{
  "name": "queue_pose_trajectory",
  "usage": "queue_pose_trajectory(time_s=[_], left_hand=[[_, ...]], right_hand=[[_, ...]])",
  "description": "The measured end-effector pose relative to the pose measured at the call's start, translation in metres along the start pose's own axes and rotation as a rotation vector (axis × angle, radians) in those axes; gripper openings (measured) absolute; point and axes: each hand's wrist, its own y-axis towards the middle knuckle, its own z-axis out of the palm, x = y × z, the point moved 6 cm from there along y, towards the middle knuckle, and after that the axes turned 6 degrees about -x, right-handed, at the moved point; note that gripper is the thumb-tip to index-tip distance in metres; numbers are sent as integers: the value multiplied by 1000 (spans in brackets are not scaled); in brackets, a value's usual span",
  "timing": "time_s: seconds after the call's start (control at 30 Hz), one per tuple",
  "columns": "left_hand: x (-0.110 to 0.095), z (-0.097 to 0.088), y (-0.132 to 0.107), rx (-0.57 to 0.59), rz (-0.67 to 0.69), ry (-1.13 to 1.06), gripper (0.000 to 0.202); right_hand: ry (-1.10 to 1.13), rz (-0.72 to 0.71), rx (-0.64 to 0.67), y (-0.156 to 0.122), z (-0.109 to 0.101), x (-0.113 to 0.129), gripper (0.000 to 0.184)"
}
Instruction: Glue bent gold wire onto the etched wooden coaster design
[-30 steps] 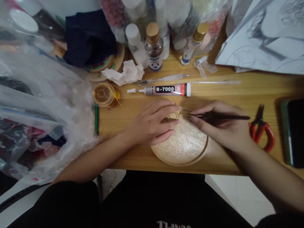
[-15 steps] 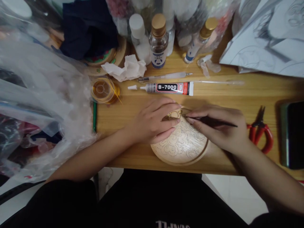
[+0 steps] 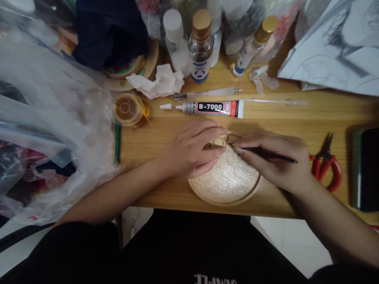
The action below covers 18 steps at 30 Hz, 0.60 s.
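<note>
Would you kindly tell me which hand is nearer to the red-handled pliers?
The right hand: just left of the pliers, holding a thin dark tool. The left hand is farther left, on the round board.

A black cloth top with pale block letters, partly cut off at the bottom, is worn, while the left hand and right hand are bare.

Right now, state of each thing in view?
Dark slim tool: gripped by right hand
Gold wire shape: partly covered by left hand
Wooden disc: marked with drawn lines
Glue tube: lying, seal unclear
Wire spool: loose end out
Clear bottle: capped, upright
White bottle: capped
Gold-topped bottle: capped
Tissue: crumpled
Pliers: unheld
Phone: screen dark
</note>
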Motion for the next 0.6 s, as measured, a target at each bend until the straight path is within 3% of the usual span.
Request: queue_pose_trajectory(time_s=[0.13, 0.33, 0.5, 0.6], left_hand=[[0, -1, 1, -7, 0, 10, 19], [0, -1, 2, -13, 14, -21, 21], [1, -1, 3, 19, 0, -27, 19], [6, -3, 4, -29, -42, -67, 17]], right_hand=[[39, 34, -6, 0, 0, 0, 13], [213, 308, -43, 0, -3, -10, 9], [224, 323, -76, 0, -4, -11, 11], [242, 283, -75, 0, -3, -9, 15]])
